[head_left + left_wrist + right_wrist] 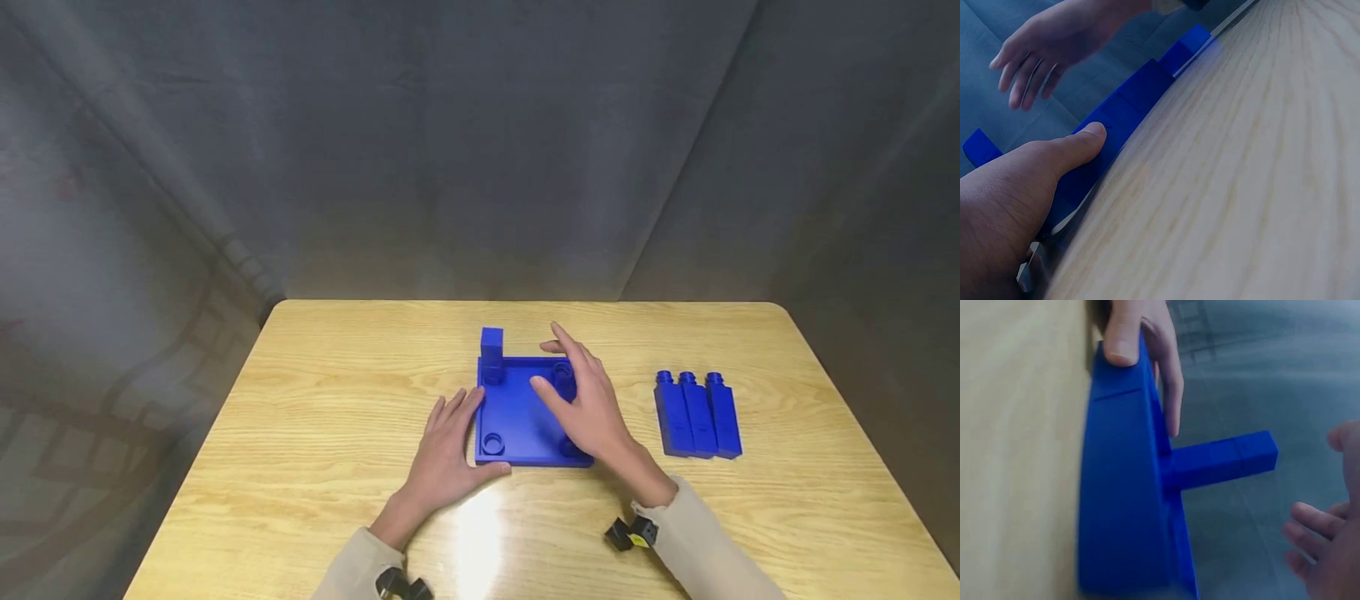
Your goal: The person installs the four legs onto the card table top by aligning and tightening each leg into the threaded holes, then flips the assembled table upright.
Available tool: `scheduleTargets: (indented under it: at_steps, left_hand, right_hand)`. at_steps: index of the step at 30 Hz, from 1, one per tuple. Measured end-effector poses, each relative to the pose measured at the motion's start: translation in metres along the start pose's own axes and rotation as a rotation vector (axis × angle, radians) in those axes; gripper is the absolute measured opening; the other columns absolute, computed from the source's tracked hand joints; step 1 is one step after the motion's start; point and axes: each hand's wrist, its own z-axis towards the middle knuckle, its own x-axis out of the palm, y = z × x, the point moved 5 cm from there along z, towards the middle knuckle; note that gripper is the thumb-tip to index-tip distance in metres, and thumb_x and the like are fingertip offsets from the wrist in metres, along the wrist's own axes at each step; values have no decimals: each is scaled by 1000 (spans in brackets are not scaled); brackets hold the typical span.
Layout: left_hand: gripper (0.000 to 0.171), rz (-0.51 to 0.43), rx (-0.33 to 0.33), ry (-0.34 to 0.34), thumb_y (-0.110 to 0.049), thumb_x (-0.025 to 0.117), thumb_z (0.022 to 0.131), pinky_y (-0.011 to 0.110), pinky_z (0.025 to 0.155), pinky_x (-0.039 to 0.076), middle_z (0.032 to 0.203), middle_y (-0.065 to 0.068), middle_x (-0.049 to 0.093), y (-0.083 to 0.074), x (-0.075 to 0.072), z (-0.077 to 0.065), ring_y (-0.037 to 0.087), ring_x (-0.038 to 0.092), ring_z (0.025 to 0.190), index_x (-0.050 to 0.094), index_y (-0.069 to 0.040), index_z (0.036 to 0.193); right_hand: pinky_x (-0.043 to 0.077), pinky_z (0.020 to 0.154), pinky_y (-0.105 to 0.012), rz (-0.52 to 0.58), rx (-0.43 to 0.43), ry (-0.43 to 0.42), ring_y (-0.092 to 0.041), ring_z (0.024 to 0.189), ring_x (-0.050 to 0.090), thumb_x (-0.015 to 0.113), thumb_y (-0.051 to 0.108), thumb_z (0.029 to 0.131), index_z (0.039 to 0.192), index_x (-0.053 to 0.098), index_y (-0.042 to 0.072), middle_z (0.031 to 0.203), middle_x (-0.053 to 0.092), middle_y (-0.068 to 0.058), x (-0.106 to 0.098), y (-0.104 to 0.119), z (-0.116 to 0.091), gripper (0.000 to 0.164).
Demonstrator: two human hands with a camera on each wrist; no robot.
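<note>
A blue model tabletop (521, 417) with a raised rim and round corner sockets lies underside up on the table. In its far left socket stands a square blue leg (492, 348), upright. My left hand (448, 467) holds the near left corner, thumb against the front wall and fingers along the left side. That thumb (1085, 147) shows on the wall in the left wrist view. Above the tabletop's right side hovers my right hand (592, 412), thumb and fingers apart and nothing between them. It partly hides the right sockets.
To the right, three more blue legs (699, 421) lie side by side, threaded ends pointing away. The wooden table (337, 392) ends at a grey curtain (465, 167) at the back. A dark wrist camera (633, 532) sits at the right cuff.
</note>
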Motion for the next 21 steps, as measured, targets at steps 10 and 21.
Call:
scheduleTargets:
  at_steps: [10, 21]
  left_hand:
    - [122, 14, -11, 9, -64, 91, 80, 59, 139, 13, 178, 11, 39, -1, 0, 0, 36, 31, 166, 33, -14, 176]
    - [122, 5, -4, 14, -68, 88, 82, 58, 140, 11, 178, 9, 38, -1, -1, 0, 36, 30, 167, 32, -13, 176]
  right_hand:
    - [37, 118, -40, -11, -62, -171, -13, 145, 53, 77, -3, 93, 170, 45, 12, 145, 70, -13, -52, -23, -53, 86]
    - [37, 121, -17, 19, -112, -315, -2, 139, 56, 73, -19, 84, 162, 52, -2, 141, 72, 5, -89, -44, -97, 82]
